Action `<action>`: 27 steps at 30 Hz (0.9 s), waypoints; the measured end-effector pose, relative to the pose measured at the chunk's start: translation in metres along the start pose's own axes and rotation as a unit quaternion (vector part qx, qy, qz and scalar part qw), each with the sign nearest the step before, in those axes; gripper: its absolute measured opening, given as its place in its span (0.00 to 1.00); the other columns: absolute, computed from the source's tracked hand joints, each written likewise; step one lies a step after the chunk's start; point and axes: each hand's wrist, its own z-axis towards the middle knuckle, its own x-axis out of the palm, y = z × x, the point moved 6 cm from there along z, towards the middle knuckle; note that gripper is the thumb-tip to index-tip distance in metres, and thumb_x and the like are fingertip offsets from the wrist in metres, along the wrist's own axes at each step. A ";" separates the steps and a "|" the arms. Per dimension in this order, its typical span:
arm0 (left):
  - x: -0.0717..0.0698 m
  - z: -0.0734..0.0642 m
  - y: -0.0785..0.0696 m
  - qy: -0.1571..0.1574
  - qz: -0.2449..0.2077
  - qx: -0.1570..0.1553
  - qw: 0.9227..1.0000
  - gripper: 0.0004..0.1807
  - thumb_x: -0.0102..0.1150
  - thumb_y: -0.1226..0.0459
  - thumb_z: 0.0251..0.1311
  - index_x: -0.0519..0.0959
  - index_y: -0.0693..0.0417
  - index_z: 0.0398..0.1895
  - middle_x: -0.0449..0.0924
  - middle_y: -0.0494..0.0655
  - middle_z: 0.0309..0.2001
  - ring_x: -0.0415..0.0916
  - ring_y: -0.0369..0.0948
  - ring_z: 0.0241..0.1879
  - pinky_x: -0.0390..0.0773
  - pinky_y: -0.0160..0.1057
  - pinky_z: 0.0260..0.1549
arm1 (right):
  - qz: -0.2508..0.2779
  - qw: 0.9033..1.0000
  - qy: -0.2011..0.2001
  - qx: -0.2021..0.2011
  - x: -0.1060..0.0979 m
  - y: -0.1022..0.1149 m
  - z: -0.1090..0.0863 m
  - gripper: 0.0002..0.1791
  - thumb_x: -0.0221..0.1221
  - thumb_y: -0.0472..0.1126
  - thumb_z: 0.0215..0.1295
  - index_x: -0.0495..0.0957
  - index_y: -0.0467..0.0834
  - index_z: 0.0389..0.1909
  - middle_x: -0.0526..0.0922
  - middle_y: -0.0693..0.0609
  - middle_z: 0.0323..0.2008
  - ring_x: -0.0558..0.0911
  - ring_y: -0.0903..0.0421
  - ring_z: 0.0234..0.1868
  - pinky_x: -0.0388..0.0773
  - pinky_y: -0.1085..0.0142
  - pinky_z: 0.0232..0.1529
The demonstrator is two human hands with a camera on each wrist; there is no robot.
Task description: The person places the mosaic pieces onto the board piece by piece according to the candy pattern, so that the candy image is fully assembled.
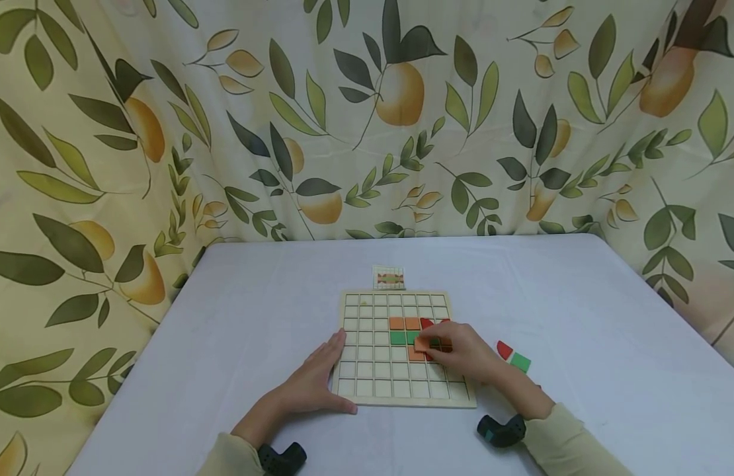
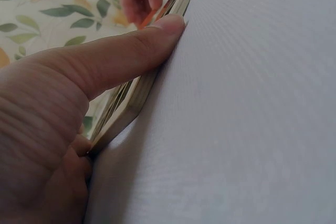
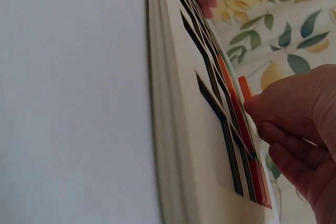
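A wooden grid board lies on the table with flat coloured tiles in its right half. My right hand pinches an orange square tile between thumb and fingertips, close over the board. Beside that tile sit green tiles, with orange tiles and a red piece in the row behind. The right hand hides part of the tiles further right. At the board's left side rests my left hand, fingers extended along the edge and thumb across the near edge.
A small pattern card lies just behind the board. Right of the board, near the right forearm, are a loose red rounded piece and a green square. A leaf-and-fruit patterned curtain hangs behind the white table.
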 end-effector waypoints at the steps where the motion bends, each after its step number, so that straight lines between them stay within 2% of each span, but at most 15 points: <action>1: 0.000 0.000 0.000 0.000 0.001 -0.001 1.000 0.71 0.69 0.35 0.29 0.38 0.56 0.72 0.36 0.47 0.72 0.33 0.40 0.70 0.40 0.45 0.66 | -0.001 1.000 0.000 0.001 0.001 0.002 0.001 0.14 0.63 0.35 0.56 0.80 0.43 0.45 0.80 0.56 0.41 0.75 0.57 0.40 0.77 0.66 0.41; 8: 0.000 0.000 0.000 0.000 0.001 -0.003 1.000 0.71 0.69 0.35 0.29 0.38 0.56 0.72 0.36 0.47 0.72 0.33 0.39 0.70 0.40 0.45 0.66 | -0.002 1.000 0.003 -0.029 0.010 0.012 0.007 0.15 0.65 0.36 0.54 0.81 0.40 0.45 0.81 0.55 0.41 0.76 0.58 0.42 0.77 0.65 0.43; 14: 0.000 0.001 0.001 -0.001 -0.001 0.000 1.000 0.72 0.69 0.35 0.28 0.38 0.56 0.72 0.36 0.47 0.72 0.33 0.39 0.70 0.40 0.45 0.65 | 0.009 0.999 0.020 -0.039 0.016 0.020 0.010 0.15 0.65 0.36 0.55 0.81 0.41 0.45 0.81 0.57 0.38 0.75 0.60 0.35 0.77 0.69 0.37; 21: -0.001 0.000 0.000 -0.002 -0.005 0.003 1.000 0.72 0.69 0.35 0.29 0.39 0.57 0.72 0.36 0.48 0.72 0.34 0.40 0.70 0.40 0.45 0.66 | -0.008 1.000 0.018 -0.019 0.020 0.026 0.012 0.15 0.66 0.36 0.53 0.82 0.42 0.43 0.81 0.57 0.36 0.72 0.59 0.30 0.75 0.72 0.29; 27: 0.000 0.000 0.000 0.001 -0.005 0.000 1.000 0.72 0.69 0.36 0.29 0.38 0.57 0.72 0.36 0.47 0.72 0.33 0.40 0.70 0.40 0.45 0.66 | -0.008 1.000 0.017 -0.001 0.023 0.028 0.014 0.15 0.66 0.37 0.53 0.82 0.42 0.44 0.81 0.57 0.35 0.72 0.59 0.30 0.74 0.72 0.29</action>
